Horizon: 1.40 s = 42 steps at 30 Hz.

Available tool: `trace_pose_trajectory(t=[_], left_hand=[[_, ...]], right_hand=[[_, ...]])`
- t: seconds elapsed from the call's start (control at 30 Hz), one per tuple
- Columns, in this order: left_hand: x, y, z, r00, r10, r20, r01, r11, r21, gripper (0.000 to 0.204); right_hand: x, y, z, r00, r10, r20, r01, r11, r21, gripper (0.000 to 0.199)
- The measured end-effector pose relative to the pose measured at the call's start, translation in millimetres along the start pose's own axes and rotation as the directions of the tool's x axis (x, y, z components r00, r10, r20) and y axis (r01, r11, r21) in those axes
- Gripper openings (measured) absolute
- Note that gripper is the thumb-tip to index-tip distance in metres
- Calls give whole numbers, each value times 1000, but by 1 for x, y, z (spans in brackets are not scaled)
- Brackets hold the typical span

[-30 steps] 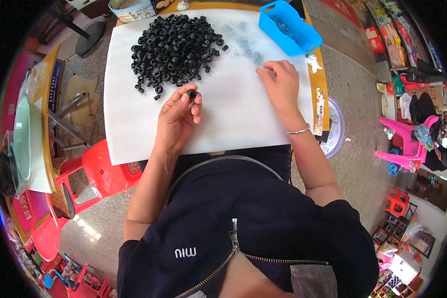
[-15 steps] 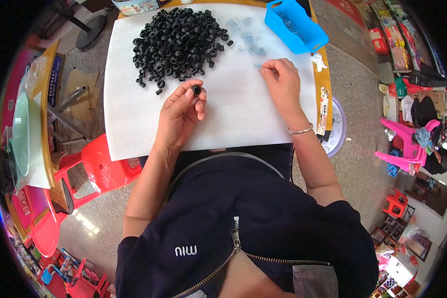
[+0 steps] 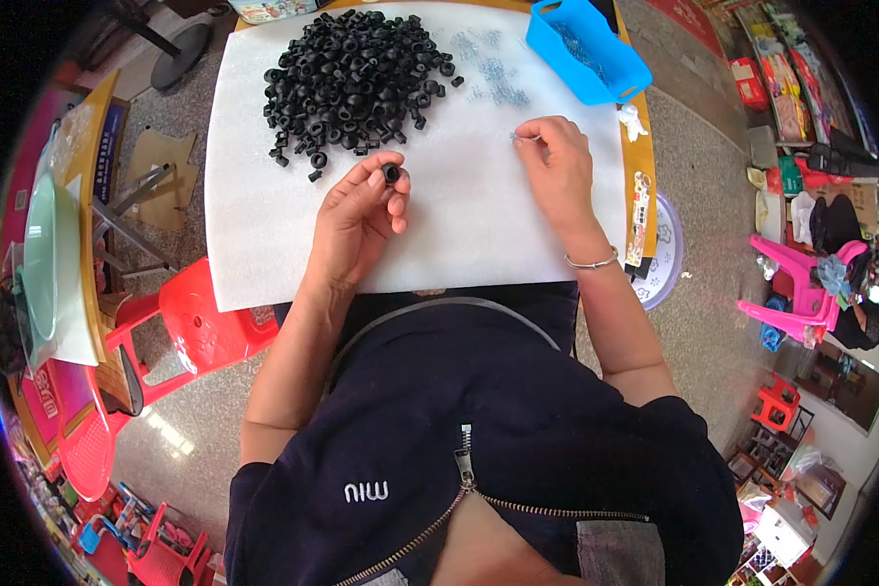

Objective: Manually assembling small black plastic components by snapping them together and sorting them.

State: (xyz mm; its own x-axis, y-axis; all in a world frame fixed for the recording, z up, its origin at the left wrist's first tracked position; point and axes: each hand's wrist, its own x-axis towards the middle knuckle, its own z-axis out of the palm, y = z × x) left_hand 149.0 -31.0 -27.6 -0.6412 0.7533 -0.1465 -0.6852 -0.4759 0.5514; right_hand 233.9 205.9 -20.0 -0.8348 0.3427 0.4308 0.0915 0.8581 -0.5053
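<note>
My left hand (image 3: 361,210) pinches a small black hollow plastic piece (image 3: 391,173) between thumb and fingers, its round opening turned up. To the right, my right hand (image 3: 559,166) hovers over or rests on the white sheet (image 3: 459,230), thumb and forefinger pressed together. At its fingertips shows a tiny silvery-blue bit (image 3: 516,138), perhaps a small spring; its shape is too small to be sure. Beyond my left hand lies a big heap of similar black pieces (image 3: 356,78). Several loose silvery-blue bits (image 3: 498,83) are scattered right of the heap.
A blue plastic tray (image 3: 615,88) holding more tiny bits stands at the table's far right corner. Crumpled white tissue (image 3: 632,121) lies on the yellow table edge (image 3: 638,156). A red stool (image 3: 205,317) is at my left, a pale round basin (image 3: 666,249) low at the right.
The view has shifted slightly. A tiny silvery-blue bit beside my right fingertips earlier now appears at the tips themselves. My left hand keeps its hold on the black piece.
</note>
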Motion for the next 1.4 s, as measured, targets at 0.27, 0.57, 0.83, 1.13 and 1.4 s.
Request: trace_pose_trajectory(t=[0.27,0.57,0.83,1.13,1.4], left_hand=[[-1,1,2,1000,-7,0,7,1000,6,26],[-1,1,2,1000,-8,0,8,1000,3,27],[-1,1,3,1000,-17,-6,17,1000,7,27],[-1,0,2,1000,-8,4,8,1000,20,26],[-2,1,5,1000,-6,-15,7,999,33,27]], right_hand=[[7,12,-5,994,74,-78,-77,996,-40,6],[34,6,-6,992,-28,-120,25,999,-31,6],[15,17,-12,994,109,20,-108,994,-30,7],[2,7,-9,993,53,103,-60,996,69,7],[1,16,-9,989,139,43,-140,990,22,9]])
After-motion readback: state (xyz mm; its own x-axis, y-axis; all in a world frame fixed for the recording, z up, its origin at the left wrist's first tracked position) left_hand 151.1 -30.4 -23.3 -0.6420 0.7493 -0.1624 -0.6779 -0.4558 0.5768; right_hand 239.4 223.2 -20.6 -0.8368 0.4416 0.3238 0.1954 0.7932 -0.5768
